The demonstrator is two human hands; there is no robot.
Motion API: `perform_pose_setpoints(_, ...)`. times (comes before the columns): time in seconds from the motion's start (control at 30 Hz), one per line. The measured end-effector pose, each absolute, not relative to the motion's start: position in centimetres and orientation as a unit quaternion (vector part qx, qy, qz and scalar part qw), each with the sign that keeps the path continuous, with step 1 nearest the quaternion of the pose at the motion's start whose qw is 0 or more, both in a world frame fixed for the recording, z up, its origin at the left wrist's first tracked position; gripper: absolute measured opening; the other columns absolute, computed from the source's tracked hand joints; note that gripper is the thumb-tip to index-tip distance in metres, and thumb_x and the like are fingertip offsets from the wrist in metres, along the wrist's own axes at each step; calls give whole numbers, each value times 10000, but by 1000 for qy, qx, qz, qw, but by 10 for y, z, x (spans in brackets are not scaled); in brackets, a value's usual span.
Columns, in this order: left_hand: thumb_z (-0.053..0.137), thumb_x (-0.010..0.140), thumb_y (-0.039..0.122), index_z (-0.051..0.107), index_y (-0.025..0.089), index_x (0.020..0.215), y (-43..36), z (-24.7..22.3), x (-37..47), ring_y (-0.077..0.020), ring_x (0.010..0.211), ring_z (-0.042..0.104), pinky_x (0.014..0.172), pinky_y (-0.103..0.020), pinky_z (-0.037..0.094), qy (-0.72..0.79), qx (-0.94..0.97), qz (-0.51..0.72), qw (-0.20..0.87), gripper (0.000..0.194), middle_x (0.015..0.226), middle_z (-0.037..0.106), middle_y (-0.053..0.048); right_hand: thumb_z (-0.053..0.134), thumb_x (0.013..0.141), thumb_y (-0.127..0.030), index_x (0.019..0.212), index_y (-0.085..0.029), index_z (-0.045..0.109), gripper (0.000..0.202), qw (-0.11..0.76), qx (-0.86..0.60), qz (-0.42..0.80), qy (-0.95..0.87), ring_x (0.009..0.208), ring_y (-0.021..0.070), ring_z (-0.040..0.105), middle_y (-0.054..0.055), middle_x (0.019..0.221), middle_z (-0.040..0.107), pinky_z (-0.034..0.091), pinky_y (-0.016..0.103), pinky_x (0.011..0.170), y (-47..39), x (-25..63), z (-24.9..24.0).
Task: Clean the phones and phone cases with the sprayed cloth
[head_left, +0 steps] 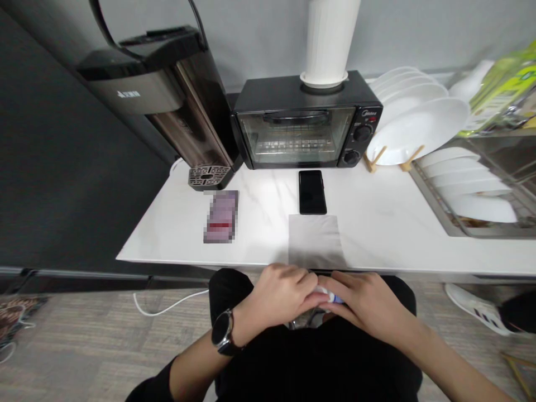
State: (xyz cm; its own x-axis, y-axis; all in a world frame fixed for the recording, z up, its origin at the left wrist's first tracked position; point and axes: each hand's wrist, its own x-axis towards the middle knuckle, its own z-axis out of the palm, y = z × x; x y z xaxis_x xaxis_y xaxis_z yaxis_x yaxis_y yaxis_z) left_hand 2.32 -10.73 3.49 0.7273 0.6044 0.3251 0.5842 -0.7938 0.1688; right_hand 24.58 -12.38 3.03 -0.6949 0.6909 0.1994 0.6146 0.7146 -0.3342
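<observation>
My left hand, with a watch on its wrist, and my right hand meet above my lap, just in front of the counter edge. Between their fingertips is a small white-and-blue item, mostly covered, so its kind cannot be told. Both hands are closed around it. Below the fingers a shiny, clear-looking thing shows in part. A grey cloth lies flat on the counter just beyond my hands, and a black phone lies behind it.
On the white counter are a blurred-out purple item, a water dispenser and a toaster oven bearing white cups. White plates stand in a rack at right, beside a basin of bowls. Another person's shoe shows lower right.
</observation>
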Motion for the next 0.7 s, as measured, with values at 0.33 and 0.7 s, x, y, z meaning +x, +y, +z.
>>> perform_pose_setpoints(0.33, 341, 1130, 302, 541, 201, 717, -118, 35, -72, -127, 532, 545, 569, -292, 353, 439, 873, 211, 39, 469, 615, 572, 19, 630, 940, -620, 1186, -340, 735, 387, 240, -578, 99, -774, 812, 346, 788, 119, 1045, 809, 587, 430, 611, -169, 409, -3)
perform_pose_setpoints(0.7, 341, 1142, 431, 531, 225, 991, -74, 39, 17, -121, 649, 503, 702, -266, 412, 386, 711, 388, 442, 318, 698, 504, 53, 468, 1033, -496, 1283, -322, 595, 330, 496, -308, 782, -218, 387, 52, 218, -71, 721, 455, 322, 170, 344, -183, 235, 0)
